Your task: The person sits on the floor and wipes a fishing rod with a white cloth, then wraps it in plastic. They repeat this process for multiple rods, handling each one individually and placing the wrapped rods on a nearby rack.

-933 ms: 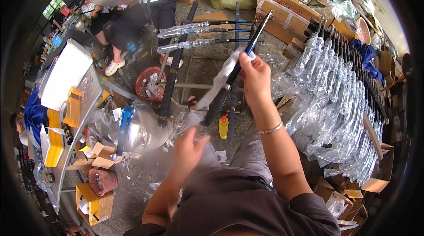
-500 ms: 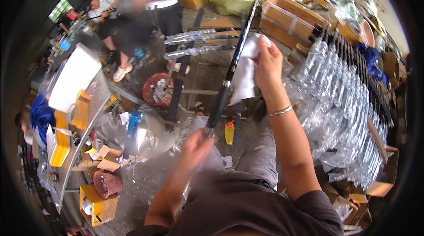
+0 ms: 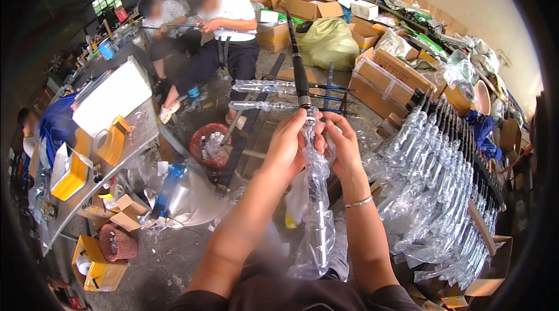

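Observation:
A black fishing rod (image 3: 300,72) stands pointing away from me, its lower part inside a clear plastic sleeve (image 3: 318,200) that hangs down toward my lap. My left hand (image 3: 286,145) is closed around the rod at the sleeve's upper end, thumb along it. From the other side, my right hand (image 3: 345,142) has its fingers closed on the plastic at the same spot. Just beyond my hands, wrapped rods (image 3: 265,87) lie crosswise on a low frame. Plastic and fingers partly hide the rod's grip.
Many sleeved rods (image 3: 431,171) lean in a row at my right. A red basket (image 3: 209,145) with white scraps stands left of centre. A cluttered table (image 3: 125,154) is at left, cartons (image 3: 384,84) at the back right. Two people (image 3: 236,26) sit at the far left.
The white cloth has left my right hand's grasp. The rod, bare before, now has a plastic sleeve on its lower part, and both hands have come together on it. The view has tilted up.

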The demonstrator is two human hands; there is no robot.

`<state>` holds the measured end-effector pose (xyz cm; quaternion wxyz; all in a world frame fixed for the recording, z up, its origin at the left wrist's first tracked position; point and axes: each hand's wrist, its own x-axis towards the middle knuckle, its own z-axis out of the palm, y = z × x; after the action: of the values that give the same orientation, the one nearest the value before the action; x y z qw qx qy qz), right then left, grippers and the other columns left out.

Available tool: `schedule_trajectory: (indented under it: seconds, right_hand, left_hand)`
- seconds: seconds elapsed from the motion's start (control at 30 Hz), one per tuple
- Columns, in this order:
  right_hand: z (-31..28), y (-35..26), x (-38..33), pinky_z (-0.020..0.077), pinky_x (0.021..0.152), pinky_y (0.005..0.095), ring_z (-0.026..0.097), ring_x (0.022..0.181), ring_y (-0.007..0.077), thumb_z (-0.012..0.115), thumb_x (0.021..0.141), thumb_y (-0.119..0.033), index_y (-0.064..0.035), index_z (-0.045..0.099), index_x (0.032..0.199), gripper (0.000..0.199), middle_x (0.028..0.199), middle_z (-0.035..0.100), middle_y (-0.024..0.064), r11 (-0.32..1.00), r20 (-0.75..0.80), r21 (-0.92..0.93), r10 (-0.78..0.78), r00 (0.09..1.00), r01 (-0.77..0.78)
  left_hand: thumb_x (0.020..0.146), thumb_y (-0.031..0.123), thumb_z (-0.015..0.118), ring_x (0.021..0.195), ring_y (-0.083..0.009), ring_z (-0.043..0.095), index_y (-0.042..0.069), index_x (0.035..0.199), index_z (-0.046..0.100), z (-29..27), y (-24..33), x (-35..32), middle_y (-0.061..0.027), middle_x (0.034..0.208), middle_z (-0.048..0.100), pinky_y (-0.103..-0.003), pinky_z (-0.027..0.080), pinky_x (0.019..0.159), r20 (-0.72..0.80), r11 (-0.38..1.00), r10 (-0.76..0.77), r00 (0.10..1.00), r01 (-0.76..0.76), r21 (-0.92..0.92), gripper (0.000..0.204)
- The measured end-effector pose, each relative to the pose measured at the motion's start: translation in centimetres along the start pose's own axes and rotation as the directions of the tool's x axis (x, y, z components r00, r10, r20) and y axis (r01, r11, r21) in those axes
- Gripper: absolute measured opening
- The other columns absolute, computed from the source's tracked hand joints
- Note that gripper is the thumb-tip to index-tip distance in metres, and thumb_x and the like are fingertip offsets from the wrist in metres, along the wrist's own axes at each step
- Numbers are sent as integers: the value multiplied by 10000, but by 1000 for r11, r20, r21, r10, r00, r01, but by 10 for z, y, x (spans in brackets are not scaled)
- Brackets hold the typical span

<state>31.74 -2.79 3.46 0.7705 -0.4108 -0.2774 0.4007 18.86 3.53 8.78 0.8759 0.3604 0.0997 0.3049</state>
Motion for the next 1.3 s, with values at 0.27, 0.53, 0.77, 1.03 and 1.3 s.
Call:
schedule_trajectory:
  seconds: [0.27, 0.53, 0.77, 1.03, 1.3]
  right_hand:
    - [17, -18, 16, 374, 264, 197, 395, 320, 59, 477, 966, -328, -64, 461, 1256, 392, 748, 611, 55, 795, 87, 568, 202, 976, -215]
    - [2, -1, -2, 408, 327, 148, 430, 371, 24, 452, 984, -241, -129, 447, 1268, 305, 958, 637, 139, 837, 15, 544, 64, 998, -62]
    - [-1, -1, -8, 409, 325, 144, 426, 371, 15, 453, 983, -245, -122, 437, 1278, 320, 928, 633, 123, 807, 62, 586, 46, 997, -73]
    - [-1, 3, -7, 408, 314, 148, 421, 364, 13, 447, 987, -251, -123, 437, 1275, 316, 914, 636, 103, 823, -30, 564, 102, 994, -68]
    - [-16, 18, -5, 497, 488, 217, 578, 580, 100, 507, 960, -282, -118, 442, 1308, 391, 925, 635, 108, 799, 82, 593, 66, 994, -102]
  left_hand:
    - [991, 363, 386, 440, -120, 470, -45, 1048, 549, 4, -48, 12, -42, 726, 536, -254, 390, 416, 77, 999, -39, 996, 37, 30, 443]
    - [991, 352, 374, 404, -119, 454, 8, 983, 554, 6, -68, -1, -42, 695, 532, -254, 378, 376, -22, 997, -75, 997, 76, 20, 388]
    - [995, 349, 359, 402, -123, 444, -2, 993, 556, 5, -74, 0, -47, 697, 529, -256, 370, 373, -18, 995, -97, 995, 97, -7, 402]
    - [999, 349, 336, 406, -123, 415, -32, 1021, 548, 4, -75, -1, -46, 708, 504, -263, 346, 377, -31, 982, -166, 986, 163, -94, 436]
    - [985, 350, 375, 413, -104, 444, 13, 950, 555, 7, -72, -4, -23, 647, 529, -232, 353, 390, 0, 958, -199, 980, 195, -208, 384]
